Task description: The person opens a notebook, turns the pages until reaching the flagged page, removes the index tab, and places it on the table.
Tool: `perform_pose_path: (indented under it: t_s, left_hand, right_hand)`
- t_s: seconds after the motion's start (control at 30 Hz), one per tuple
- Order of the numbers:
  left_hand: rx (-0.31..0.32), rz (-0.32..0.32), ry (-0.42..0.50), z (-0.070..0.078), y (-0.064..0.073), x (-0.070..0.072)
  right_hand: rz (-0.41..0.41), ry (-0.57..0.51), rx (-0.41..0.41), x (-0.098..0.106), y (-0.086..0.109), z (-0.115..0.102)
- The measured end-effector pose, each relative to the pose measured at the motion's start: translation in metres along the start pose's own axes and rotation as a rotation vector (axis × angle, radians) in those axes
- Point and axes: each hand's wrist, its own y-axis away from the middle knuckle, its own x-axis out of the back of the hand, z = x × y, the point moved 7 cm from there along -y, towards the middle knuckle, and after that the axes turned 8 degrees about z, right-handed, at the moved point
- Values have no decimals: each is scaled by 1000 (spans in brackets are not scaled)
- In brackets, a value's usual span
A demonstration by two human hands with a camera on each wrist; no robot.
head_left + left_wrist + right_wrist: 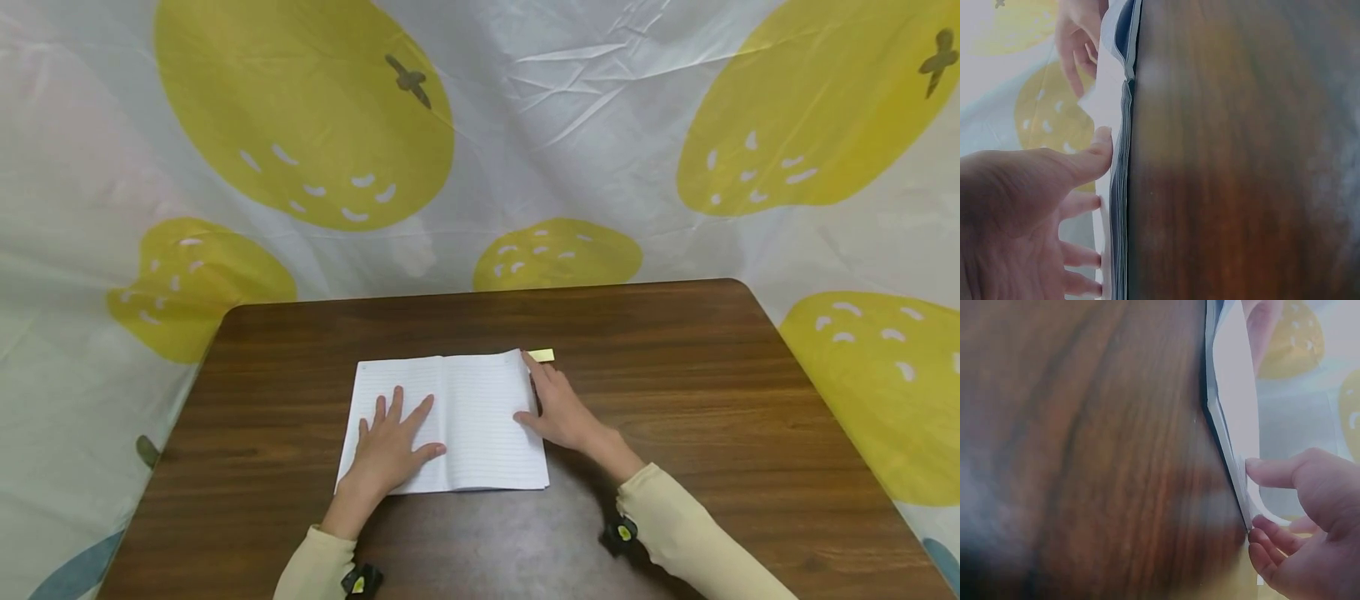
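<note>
An open notebook point(491, 433) with lined white pages lies on the brown table. Spread across its left page is my left hand point(387, 454), fingers straight and thumb pointing toward the fold. In the left wrist view, the fingertips of that left hand point(1029, 212) press on the page above the stacked sheets. My right hand point(564, 408) is at the right edge, where the page's upper corner is raised. In the right wrist view, a page point(1238, 381) curls up at the right hand point(1310, 519), its edge pinched between the thumb and the bent fingers.
A small pale yellow paper strip point(542, 356) lies beyond the notebook's upper right corner. Behind the wooden table point(712, 367) hangs a white cloth point(480, 150) with yellow fruit prints. The far table edge runs close to that cloth.
</note>
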Motion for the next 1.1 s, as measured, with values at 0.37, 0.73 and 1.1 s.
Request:
perform_pose_path:
  t_s: [0.37,0.73,1.1]
  left_hand:
    - [-1,0,0,-2,1,0]
    - [-17,-5,-1,-1,1,1]
    - [-36,50,44,9,-2,8]
  right_hand:
    - [139,-121,-120,10,11,3]
    - [40,-511,-395,-3,10,16]
    - [17,-440,-355,-10,1,0]
